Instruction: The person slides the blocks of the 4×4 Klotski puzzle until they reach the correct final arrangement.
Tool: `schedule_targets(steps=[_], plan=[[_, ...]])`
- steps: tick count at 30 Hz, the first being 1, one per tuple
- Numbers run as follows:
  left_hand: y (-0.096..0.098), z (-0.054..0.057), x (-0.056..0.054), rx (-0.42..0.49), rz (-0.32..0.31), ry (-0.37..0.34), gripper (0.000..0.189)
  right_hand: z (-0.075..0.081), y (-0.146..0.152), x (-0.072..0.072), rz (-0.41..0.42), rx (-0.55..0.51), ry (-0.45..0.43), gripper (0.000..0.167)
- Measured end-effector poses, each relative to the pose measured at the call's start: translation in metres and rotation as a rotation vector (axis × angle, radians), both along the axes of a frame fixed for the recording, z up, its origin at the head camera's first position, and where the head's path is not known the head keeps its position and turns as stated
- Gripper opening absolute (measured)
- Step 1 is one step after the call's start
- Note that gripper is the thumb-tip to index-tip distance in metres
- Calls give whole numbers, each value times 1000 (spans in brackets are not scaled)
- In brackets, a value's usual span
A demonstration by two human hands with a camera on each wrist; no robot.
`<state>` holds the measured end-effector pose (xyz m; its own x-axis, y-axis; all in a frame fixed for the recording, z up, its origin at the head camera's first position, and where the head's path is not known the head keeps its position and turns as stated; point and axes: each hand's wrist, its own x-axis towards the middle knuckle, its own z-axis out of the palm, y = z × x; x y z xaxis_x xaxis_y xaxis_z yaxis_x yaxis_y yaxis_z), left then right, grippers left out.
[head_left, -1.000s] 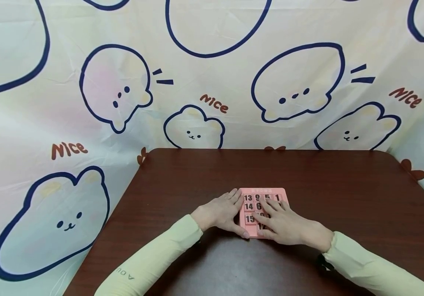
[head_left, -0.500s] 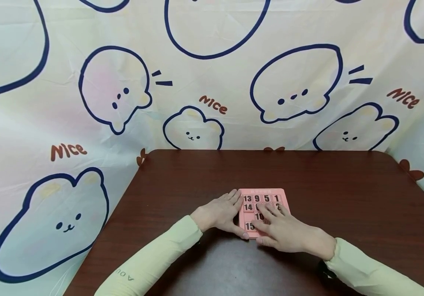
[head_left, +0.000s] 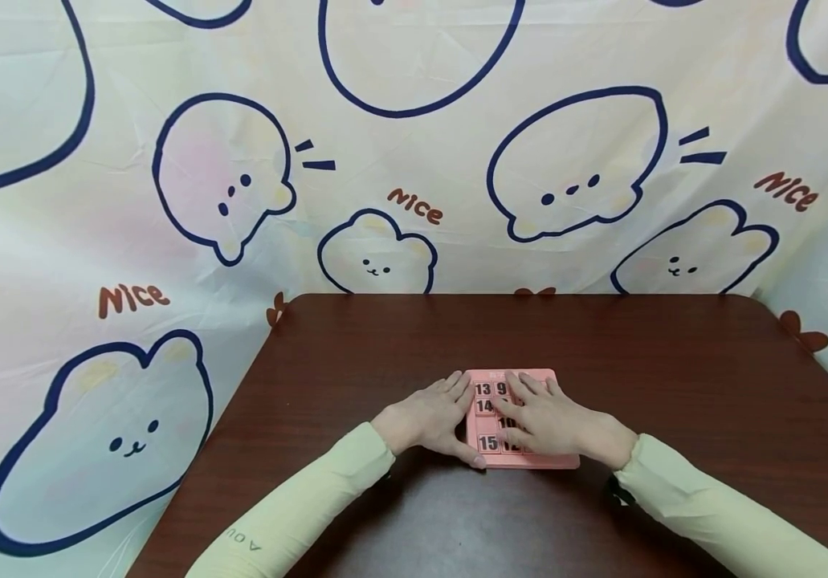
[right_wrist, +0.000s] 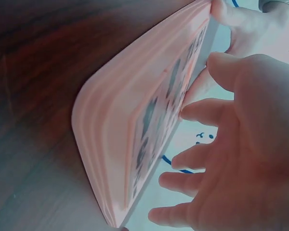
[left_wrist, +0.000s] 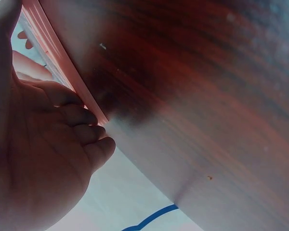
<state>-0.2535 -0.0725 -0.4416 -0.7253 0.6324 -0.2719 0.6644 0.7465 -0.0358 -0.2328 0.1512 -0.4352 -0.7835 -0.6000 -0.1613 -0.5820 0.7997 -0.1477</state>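
A pink number sliding puzzle (head_left: pixel 486 425) lies flat on the table, with 13, 9, 14, 10 and 15 among its readable tiles. A gap shows between 14 and 15 in the left column. My left hand (head_left: pixel 430 417) touches the puzzle's left side, thumb at the near corner and fingers extended along the edge. Over the right part of the puzzle my right hand (head_left: pixel 556 421) spreads its fingers and covers several tiles. In the right wrist view, one fingertip (right_wrist: pixel 188 111) of that hand meets the tile face, while the other fingers hover above it.
The dark brown wooden table (head_left: pixel 385 337) reaches back to a hanging cloth (head_left: pixel 457 160) printed with cartoon bears. More cloth hangs at the left and right sides. A black wristband (head_left: pixel 619 491) shows under the right sleeve.
The 15 tile slid from the third row to the bottom row, opening the gap above it. The right hand then shifted away from me, toward the puzzle's far side. The left hand stayed put.
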Motion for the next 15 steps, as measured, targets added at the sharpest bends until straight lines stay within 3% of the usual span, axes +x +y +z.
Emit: schedule_targets(steps=[10,15], plan=[[-1,0,0,1,-2,6,124,-1,-1,4,2,4,1,58],[-1,-1,0,2,-13,20,123,-1,-3,-1,-6,9,0,60]])
